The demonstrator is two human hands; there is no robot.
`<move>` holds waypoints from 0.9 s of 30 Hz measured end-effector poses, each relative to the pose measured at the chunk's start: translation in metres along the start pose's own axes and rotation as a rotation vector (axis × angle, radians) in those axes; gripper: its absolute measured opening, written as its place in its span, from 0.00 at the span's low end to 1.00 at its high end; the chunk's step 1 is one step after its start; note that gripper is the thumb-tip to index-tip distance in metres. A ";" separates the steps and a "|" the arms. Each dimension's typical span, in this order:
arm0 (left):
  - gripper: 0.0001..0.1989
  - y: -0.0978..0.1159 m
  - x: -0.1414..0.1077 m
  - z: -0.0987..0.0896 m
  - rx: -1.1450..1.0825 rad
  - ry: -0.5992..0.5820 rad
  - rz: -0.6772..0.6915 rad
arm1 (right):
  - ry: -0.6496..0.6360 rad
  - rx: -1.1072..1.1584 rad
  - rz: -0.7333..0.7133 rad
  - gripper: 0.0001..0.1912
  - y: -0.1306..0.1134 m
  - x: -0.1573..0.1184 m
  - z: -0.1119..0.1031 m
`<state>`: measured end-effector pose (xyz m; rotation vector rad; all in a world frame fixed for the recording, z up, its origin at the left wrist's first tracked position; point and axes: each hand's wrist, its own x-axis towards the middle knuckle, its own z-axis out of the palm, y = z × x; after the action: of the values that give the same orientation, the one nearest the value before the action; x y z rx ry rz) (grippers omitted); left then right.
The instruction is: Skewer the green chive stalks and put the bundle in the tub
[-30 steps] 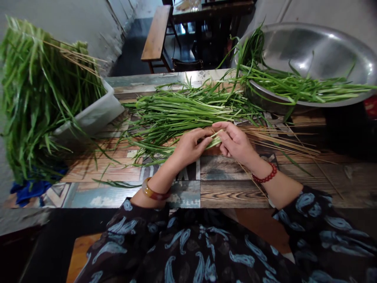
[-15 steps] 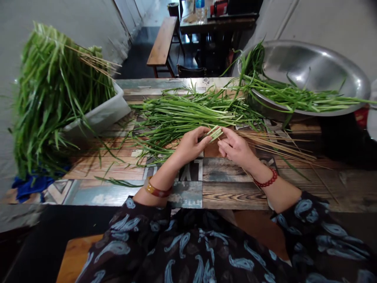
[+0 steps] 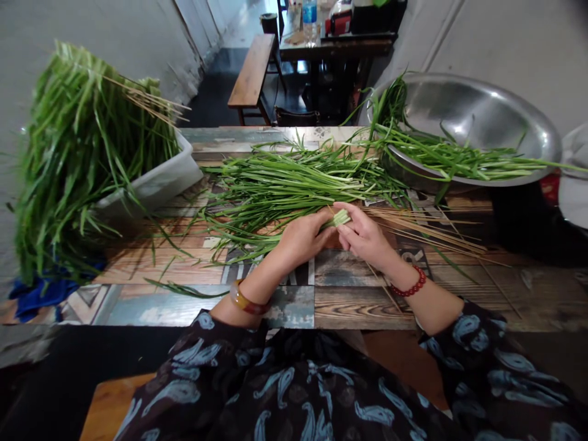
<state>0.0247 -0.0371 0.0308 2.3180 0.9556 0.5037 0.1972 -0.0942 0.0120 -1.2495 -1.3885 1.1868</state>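
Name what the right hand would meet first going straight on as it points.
The right hand would first meet the bunched pale stalk ends in the left hand; its fingers seem to touch them, though depth is unclear.

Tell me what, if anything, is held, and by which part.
The left hand holds a bunch of greens near its pale ends; the right hand touches those ends. Whether it also grips a stick cannot be told.
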 end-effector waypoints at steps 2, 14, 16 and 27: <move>0.13 0.002 0.000 0.000 0.018 -0.046 0.026 | 0.020 0.015 0.052 0.25 0.000 0.001 0.000; 0.14 -0.027 0.033 -0.008 0.402 0.272 0.094 | 0.146 -0.112 -0.005 0.13 0.008 0.006 -0.001; 0.13 -0.026 0.040 -0.008 0.502 0.244 0.089 | 0.144 -0.124 -0.026 0.12 0.008 0.007 -0.001; 0.01 -0.015 0.034 -0.015 0.423 0.367 0.020 | 0.230 -0.176 -0.065 0.10 0.006 0.009 -0.001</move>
<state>0.0317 0.0016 0.0374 2.6645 1.3166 0.8223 0.1979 -0.0852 0.0062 -1.4047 -1.3722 0.8612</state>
